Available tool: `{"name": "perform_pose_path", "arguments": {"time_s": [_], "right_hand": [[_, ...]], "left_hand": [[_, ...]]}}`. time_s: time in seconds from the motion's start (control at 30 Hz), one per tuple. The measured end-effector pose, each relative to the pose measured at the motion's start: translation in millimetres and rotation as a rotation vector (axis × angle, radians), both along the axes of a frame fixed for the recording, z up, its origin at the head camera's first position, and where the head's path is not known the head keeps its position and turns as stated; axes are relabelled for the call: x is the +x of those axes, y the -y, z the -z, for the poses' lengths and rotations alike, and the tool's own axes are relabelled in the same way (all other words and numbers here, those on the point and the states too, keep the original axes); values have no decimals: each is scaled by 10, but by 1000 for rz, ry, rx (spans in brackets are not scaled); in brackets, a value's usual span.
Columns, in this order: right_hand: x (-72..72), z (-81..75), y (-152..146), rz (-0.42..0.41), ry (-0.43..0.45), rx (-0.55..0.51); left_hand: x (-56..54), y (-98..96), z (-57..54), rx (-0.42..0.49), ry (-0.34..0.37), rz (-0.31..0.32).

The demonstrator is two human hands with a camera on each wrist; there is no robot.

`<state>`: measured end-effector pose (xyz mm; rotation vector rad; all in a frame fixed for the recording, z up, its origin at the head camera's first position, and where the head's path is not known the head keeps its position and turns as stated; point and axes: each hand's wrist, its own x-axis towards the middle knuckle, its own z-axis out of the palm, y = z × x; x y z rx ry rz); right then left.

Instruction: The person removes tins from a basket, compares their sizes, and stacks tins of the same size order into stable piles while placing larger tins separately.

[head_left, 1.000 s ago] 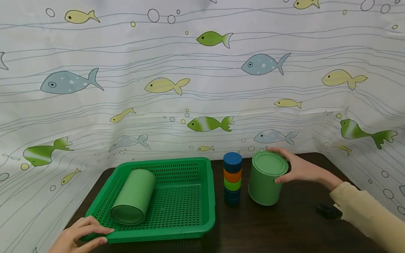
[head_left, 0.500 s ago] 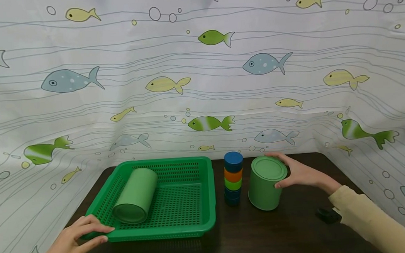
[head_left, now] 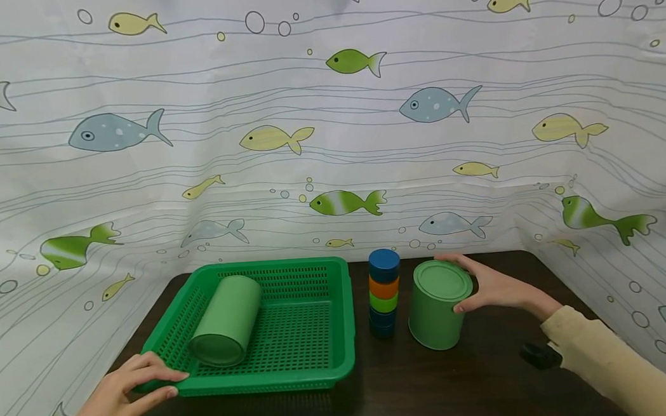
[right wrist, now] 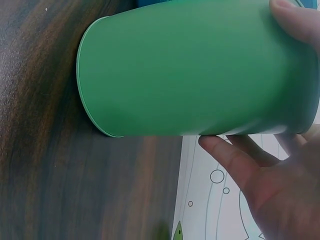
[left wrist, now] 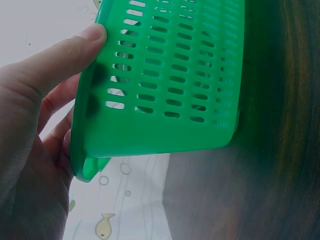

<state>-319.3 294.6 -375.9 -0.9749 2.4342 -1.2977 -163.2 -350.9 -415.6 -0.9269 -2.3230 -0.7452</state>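
Observation:
In the head view my left hand point(head_left: 121, 396) holds the near left corner of a green plastic basket point(head_left: 252, 383). Up close in the left wrist view, the thumb presses one face of the basket's rim point(left wrist: 82, 105) and fingers wrap behind it. A green can point(head_left: 225, 321) lies on its side inside, toward the left wall. On the right, my right hand point(head_left: 489, 286) grips a second green can point(head_left: 436, 319) near its lidded top, thumb in front and fingers behind. That can is about upright, its base close to the dark table in the right wrist view.
Between the basket and the held can stands a column of stacked discs point(head_left: 384, 294) in blue, orange and lime. A small black object point(head_left: 539, 356) shows beside the right sleeve. Fish-printed white sheeting point(head_left: 330, 157) rises behind and around the dark table point(head_left: 413, 400).
The held can has come down and slightly nearer, and turned from a slight tilt to more upright. Inside the basket the lying can has rolled a little right. My left hand keeps its place.

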Motion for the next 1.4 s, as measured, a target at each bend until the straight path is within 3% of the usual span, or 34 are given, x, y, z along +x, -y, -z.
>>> {"name": "perform_pose_path", "arguments": {"time_s": [0.47, 0.77, 0.93, 1.27, 1.4], "right_hand": [[-31, -2, -36, -50, 51, -2], [-79, -31, -68, -115, 82, 16], [-102, -55, -88, -123, 108, 24], [-118, -84, -104, -149, 107, 57], [-121, -109, -96, -155, 97, 72]], "left_hand": [[-5, -7, -10, 11, -16, 26], [6, -5, -5, 8, -15, 14], [25, -26, -46, -30, -27, -29], [-3, -5, -8, 17, -10, 31], [14, -25, -47, -23, -24, -12]]}}
